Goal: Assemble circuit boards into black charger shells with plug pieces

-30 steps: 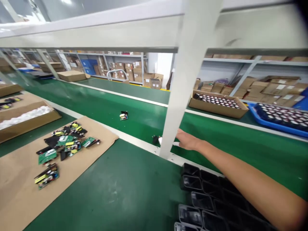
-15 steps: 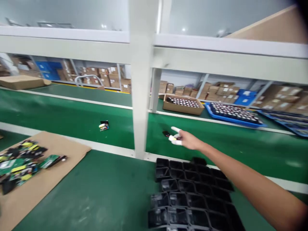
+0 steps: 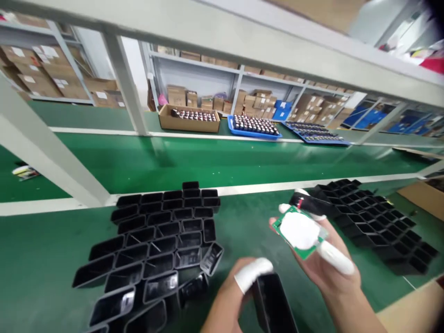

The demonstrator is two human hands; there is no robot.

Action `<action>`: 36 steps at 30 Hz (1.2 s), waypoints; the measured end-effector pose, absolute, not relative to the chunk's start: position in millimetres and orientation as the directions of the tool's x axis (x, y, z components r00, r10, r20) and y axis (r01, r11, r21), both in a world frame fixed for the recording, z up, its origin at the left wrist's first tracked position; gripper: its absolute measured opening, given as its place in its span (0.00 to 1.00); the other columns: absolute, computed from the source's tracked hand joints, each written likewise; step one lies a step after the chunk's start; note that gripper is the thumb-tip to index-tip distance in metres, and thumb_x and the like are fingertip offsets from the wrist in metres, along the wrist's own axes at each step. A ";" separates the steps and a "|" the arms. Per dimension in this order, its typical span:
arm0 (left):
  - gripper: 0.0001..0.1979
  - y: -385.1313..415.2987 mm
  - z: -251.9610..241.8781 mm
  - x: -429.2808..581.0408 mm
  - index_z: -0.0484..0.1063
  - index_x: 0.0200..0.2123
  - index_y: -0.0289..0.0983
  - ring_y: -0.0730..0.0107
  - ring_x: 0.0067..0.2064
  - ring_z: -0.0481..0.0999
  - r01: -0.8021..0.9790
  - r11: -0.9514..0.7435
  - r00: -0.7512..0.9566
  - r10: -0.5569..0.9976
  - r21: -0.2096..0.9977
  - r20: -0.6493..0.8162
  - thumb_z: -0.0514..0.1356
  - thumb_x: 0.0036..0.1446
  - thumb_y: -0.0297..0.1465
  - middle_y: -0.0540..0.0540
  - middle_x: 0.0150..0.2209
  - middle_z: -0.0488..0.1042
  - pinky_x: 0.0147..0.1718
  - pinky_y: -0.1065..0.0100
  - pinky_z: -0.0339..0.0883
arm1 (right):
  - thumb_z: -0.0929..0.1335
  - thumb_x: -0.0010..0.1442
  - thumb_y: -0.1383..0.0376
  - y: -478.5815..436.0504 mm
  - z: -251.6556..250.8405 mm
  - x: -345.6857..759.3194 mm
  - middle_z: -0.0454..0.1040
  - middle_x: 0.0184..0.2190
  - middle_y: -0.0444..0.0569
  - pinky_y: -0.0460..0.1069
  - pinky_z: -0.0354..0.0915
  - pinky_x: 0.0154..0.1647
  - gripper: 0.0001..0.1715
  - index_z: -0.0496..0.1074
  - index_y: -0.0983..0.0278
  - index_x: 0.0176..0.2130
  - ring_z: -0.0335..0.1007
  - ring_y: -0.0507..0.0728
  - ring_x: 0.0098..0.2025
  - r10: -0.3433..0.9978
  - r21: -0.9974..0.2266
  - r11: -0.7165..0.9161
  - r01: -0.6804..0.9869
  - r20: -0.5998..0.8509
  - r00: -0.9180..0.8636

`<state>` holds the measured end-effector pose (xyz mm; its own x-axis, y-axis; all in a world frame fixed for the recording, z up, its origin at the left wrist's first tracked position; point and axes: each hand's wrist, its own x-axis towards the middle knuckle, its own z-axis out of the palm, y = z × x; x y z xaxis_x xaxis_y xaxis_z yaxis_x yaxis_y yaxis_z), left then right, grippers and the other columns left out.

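Observation:
My right hand (image 3: 333, 273), white covers on its fingers, grips a green circuit board (image 3: 286, 227) with a big white patch on its face. A black part with a red mark (image 3: 312, 203) sits against the board's far side in the same hand. Lower down, my left hand (image 3: 231, 289) has its white-covered thumb on the rim of a black open plastic case (image 3: 274, 303). That case is tilted, its lower end cut off by the frame's bottom edge. The fingers beneath it are mostly hidden.
Rows of black cases (image 3: 152, 245) stand at left on the green table, with another group (image 3: 371, 222) at right. Beyond the green belt (image 3: 243, 162) are a carton (image 3: 189, 121) and a blue tray (image 3: 255, 133) of small parts. A white post (image 3: 52, 143) rises at left.
The view has swung right. My right hand has come back from over the belt and now holds the board close. My left hand has come into view with a black case.

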<state>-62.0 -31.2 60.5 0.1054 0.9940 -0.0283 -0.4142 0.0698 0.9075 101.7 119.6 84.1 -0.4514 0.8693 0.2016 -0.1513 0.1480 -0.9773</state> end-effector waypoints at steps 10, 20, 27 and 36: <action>0.34 9.3 63.1 -43.3 0.68 0.56 0.52 0.54 0.58 0.76 -0.280 -0.040 -0.160 0.987 0.959 -0.006 0.75 0.48 0.27 0.48 0.61 0.72 0.51 0.65 0.77 | 0.71 0.56 0.41 82.2 57.2 153.7 0.73 0.59 0.55 0.77 0.63 0.60 0.62 0.30 0.43 0.71 0.65 0.76 0.64 0.851 -0.982 0.151 -0.113 0.187 -0.491; 0.32 21.8 78.6 -52.5 0.75 0.52 0.50 0.58 0.49 0.83 -0.158 -0.072 -0.226 0.974 0.985 0.035 0.77 0.43 0.30 0.49 0.52 0.80 0.44 0.70 0.80 | 0.74 0.60 0.57 85.8 45.9 155.9 0.72 0.60 0.48 0.76 0.51 0.68 0.55 0.39 0.42 0.71 0.48 0.68 0.72 0.748 -0.976 0.216 -0.030 0.185 -0.637; 0.33 16.5 78.7 -57.5 0.75 0.54 0.52 0.59 0.49 0.82 -0.032 -0.027 -0.262 0.965 0.999 0.018 0.76 0.44 0.29 0.49 0.55 0.78 0.43 0.69 0.81 | 0.73 0.62 0.61 81.7 46.9 143.6 0.69 0.63 0.49 0.66 0.60 0.68 0.43 0.53 0.49 0.70 0.50 0.66 0.72 0.805 -0.993 0.090 -0.079 0.119 -0.581; 0.35 17.8 82.0 -60.5 0.72 0.54 0.60 0.64 0.48 0.83 0.102 -0.040 -0.214 0.975 0.994 0.061 0.74 0.46 0.25 0.56 0.54 0.78 0.43 0.73 0.80 | 0.79 0.51 0.67 79.9 44.2 146.5 0.73 0.60 0.43 0.64 0.63 0.66 0.45 0.67 0.46 0.63 0.58 0.69 0.68 0.838 -0.988 0.139 -0.062 0.150 -0.524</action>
